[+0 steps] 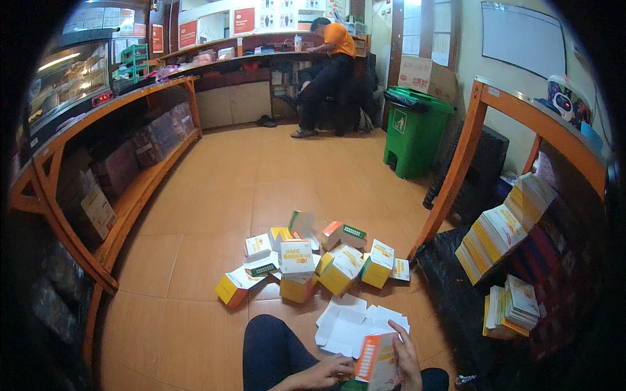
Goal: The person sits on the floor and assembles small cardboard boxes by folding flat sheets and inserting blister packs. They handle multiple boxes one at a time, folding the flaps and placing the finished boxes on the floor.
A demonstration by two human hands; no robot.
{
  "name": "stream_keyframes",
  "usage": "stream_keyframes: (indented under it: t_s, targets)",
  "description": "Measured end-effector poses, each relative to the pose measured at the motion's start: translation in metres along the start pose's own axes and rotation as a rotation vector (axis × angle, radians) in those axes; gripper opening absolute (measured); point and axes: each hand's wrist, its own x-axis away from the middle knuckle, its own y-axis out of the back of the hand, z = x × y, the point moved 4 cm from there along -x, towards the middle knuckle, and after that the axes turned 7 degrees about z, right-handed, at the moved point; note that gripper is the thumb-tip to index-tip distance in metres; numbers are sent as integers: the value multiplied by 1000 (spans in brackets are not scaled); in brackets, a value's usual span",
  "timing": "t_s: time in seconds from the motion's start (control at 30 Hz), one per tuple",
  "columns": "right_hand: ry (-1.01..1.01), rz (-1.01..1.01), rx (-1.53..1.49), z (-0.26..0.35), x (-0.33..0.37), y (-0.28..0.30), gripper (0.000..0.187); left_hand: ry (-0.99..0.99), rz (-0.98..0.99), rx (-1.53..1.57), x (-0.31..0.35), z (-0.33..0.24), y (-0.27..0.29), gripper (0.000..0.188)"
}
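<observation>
In the head view, the right hand (407,360) holds the box (377,362) along its right side, fingers partly extended; the left hand (330,371) curls beside its left edge, grip unclear. Steady right-hand support and gentle left-hand pressure should keep folds square.

A small food shop, apparently its working side, is suggested. A lit glass display case (68,81), in which what looks like food is kept, is set on the surface (120,101) at the left; packages (147,140) are stored on the shelf (153,176) below. At the back, a long surface (274,55) is overlooked by posters (244,22). Printed cartons (297,257) are spread over the tiled floor (208,182), and flat stacks (499,229) are kept at the right.
</observation>
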Motion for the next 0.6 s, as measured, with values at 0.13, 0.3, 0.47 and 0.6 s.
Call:
stream_keyframes:
  t_s: [0.13,0.3,0.47,0.6]
  targets:
    - [178,-121,42,-26,-10,17,26,231,-211,375,-8,-7,1,63]
    - [320,-212,304,-55,-13,-1,16,262,-579,-103,-36,-33,11,58]
    - [406,-243,629,-33,0,-31,14,331,-794,202,-41,-29,21,19]
    - [208,-227,597,-21,13,-43,19,409,-883,255,-37,-30,28,11]
